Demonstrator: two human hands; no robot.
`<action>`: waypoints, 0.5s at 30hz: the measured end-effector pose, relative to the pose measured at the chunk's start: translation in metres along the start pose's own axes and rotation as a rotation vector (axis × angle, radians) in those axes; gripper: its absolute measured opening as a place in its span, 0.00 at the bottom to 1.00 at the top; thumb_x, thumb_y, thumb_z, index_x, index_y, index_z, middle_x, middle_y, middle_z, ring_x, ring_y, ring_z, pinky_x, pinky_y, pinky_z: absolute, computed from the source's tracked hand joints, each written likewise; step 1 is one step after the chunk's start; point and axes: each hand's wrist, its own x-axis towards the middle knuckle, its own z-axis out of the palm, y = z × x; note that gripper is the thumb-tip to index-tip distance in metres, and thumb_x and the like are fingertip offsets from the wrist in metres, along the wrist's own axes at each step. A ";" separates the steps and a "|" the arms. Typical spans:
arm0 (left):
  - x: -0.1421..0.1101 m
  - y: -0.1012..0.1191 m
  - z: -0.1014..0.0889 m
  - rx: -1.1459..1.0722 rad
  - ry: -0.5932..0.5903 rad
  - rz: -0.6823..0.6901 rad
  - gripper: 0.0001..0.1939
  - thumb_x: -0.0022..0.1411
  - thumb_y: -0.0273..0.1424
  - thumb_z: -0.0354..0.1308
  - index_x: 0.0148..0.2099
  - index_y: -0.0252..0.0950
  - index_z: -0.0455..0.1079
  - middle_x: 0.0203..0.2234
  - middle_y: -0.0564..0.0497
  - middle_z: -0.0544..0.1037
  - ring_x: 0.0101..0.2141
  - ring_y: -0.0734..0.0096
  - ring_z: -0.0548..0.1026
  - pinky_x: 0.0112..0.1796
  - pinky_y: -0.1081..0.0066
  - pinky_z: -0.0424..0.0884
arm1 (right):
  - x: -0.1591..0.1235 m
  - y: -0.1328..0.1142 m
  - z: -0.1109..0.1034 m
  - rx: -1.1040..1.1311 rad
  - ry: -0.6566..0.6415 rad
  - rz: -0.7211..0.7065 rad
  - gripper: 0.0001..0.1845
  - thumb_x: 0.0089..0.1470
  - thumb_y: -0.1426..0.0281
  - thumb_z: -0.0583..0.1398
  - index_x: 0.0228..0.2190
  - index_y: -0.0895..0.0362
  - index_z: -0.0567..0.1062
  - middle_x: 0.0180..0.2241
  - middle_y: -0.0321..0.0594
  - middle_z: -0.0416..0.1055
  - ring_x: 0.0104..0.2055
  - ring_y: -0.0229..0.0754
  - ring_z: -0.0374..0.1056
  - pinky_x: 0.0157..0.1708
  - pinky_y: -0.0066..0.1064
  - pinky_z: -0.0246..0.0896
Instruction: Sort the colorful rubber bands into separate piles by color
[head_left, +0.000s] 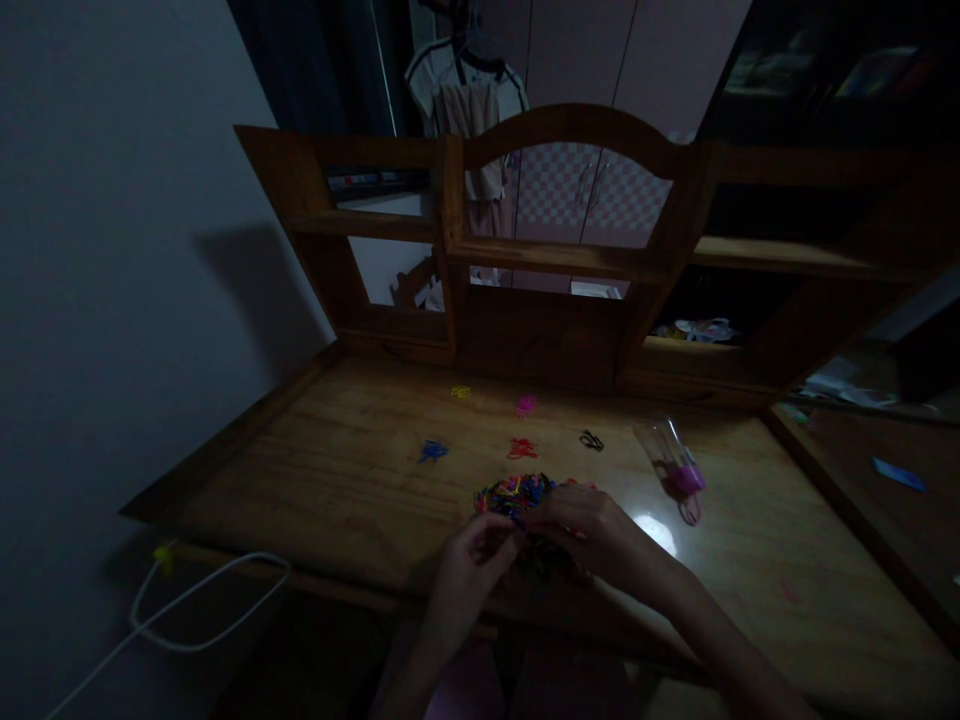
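A heap of small, many-coloured loop-like pieces (517,490) lies near the front edge of the desk; dim light hides their exact kind. Over its near side, my left hand (472,565) is closed in a pinch. The fingers of my right hand (581,520) are also closed, meeting the left fingertips. Something small and dark shows between them, too dim to name. Beyond the heap lie separate little groups: blue pieces (433,451), red pieces (522,448), black pieces (592,441), yellow pieces (460,393) and pink pieces (526,405).
A clear bottle with a pink lid (686,480) lies on its side at the right. The wooden desk (337,470) has a shelf unit (540,340) along its back. A white cable (214,640) loops past the left front edge. Clothes (469,100) hang behind.
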 end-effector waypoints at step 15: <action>-0.002 0.005 0.002 -0.100 0.083 0.005 0.14 0.60 0.41 0.61 0.38 0.33 0.69 0.19 0.56 0.72 0.16 0.80 0.65 0.19 0.80 0.61 | 0.003 -0.003 0.015 -0.025 -0.003 0.104 0.04 0.62 0.73 0.58 0.37 0.54 0.74 0.35 0.37 0.73 0.37 0.38 0.68 0.38 0.28 0.60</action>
